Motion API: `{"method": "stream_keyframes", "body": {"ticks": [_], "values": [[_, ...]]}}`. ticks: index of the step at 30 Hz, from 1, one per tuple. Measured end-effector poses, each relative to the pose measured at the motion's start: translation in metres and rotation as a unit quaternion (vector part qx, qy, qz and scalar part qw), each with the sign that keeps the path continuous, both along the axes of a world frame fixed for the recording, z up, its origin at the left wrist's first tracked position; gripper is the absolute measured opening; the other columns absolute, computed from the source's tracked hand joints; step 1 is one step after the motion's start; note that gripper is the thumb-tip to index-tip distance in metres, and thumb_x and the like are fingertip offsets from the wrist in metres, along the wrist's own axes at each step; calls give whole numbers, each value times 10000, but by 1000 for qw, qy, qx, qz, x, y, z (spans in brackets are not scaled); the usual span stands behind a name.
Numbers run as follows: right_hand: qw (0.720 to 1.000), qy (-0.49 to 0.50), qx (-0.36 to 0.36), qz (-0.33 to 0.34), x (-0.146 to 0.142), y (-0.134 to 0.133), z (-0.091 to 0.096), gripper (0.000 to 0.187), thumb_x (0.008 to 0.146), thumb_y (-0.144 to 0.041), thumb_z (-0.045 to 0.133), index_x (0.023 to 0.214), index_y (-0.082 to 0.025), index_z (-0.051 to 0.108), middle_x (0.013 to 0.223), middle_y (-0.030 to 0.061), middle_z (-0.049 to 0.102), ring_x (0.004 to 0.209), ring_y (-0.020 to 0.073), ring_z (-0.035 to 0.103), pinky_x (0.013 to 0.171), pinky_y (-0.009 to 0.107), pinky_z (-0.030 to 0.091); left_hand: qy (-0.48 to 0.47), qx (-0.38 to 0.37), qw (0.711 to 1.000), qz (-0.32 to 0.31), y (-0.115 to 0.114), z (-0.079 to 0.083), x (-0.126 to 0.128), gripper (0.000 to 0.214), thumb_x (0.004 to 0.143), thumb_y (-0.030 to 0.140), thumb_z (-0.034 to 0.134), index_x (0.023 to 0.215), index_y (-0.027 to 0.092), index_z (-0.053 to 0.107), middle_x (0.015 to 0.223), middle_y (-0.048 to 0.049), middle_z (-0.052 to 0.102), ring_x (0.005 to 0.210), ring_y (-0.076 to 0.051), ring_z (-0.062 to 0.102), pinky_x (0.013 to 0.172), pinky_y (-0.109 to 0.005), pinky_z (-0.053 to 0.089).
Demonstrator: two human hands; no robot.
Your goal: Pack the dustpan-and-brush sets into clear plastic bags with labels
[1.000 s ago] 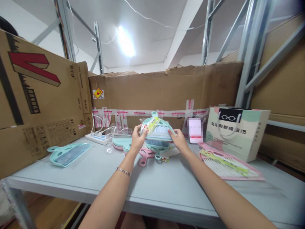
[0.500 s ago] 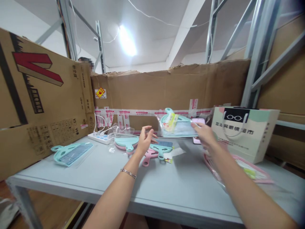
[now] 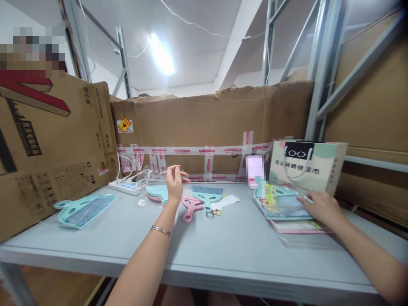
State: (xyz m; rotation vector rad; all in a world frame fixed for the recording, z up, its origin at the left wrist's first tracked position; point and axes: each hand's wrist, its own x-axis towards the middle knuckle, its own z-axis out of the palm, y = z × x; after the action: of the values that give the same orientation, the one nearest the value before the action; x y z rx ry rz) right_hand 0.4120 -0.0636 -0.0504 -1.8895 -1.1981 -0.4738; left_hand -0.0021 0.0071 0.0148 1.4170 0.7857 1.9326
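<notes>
My right hand (image 3: 320,207) lies flat, fingers stretched, on the right edge of a bagged teal brush-and-dustpan set (image 3: 280,203). That set rests on a bagged pink set (image 3: 301,227) at the right of the grey table (image 3: 223,250). My left hand (image 3: 174,182) hovers empty with loosely curled fingers. Below it lie stacked teal and pink dustpans (image 3: 155,192), a pink brush (image 3: 190,207) and a teal brush (image 3: 207,194).
Another bagged teal set (image 3: 83,208) lies at the table's left. A white power strip (image 3: 126,185) sits at the back left, a phone (image 3: 255,171) and a paper carrier bag (image 3: 306,168) at the back right. Cardboard walls (image 3: 207,123) enclose the back and left.
My left hand let go of the teal set and stayed over the loose brushes. My right hand carried the set to the right and laid it on the pink set.
</notes>
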Motion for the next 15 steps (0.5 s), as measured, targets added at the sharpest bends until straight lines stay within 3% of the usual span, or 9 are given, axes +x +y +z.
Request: {"method": "stream_keyframes", "body": {"ticks": [3,5,8,10,11,13,15], "values": [[984,-143,-91,-64,-17,-2,-6,171,721,-293,640,811,-148,647,896,252,581,836,321,548,609,387,345,-36,7,999,37,-1,5,-5,244,819,418,430,910,191,435,585,34,592,399,-102,563,401,-187,405],[970,-199,-112,-86,-28,-7,-2,222,782,-276,563,923,-113,618,930,241,560,867,320,530,633,378,343,-96,7,992,81,0,10,-13,234,824,404,402,888,184,448,575,29,584,405,-106,560,411,-193,404],[966,-235,-77,-81,-48,-6,12,244,833,-258,467,978,-99,580,954,211,545,855,310,512,645,366,340,-206,-29,967,146,7,15,-28,312,844,395,294,874,159,496,571,5,574,455,-116,570,455,-212,419],[971,-236,-26,-28,-68,4,25,241,842,-255,441,993,-113,564,959,183,548,847,289,504,666,360,348,-210,-84,957,179,14,15,-36,416,856,389,211,895,132,536,621,-41,603,534,-134,597,506,-237,442],[971,-238,-10,26,-82,10,32,230,838,-252,448,987,-119,562,948,164,555,852,274,503,692,354,354,-153,-114,962,198,18,13,-38,462,862,373,171,912,121,554,672,-71,627,592,-146,614,543,-251,454],[966,-231,-8,117,-115,27,42,211,827,-254,466,963,-128,565,956,143,563,883,262,506,720,343,361,51,-156,960,225,22,8,-40,470,864,334,176,909,122,594,796,-113,663,738,-172,634,642,-276,463],[947,-235,-37,217,-152,43,47,197,832,-234,448,959,-147,570,975,120,574,900,237,516,748,329,361,245,-168,925,236,22,2,-39,351,832,296,317,826,145,634,873,-126,677,887,-215,618,750,-307,437]]}}
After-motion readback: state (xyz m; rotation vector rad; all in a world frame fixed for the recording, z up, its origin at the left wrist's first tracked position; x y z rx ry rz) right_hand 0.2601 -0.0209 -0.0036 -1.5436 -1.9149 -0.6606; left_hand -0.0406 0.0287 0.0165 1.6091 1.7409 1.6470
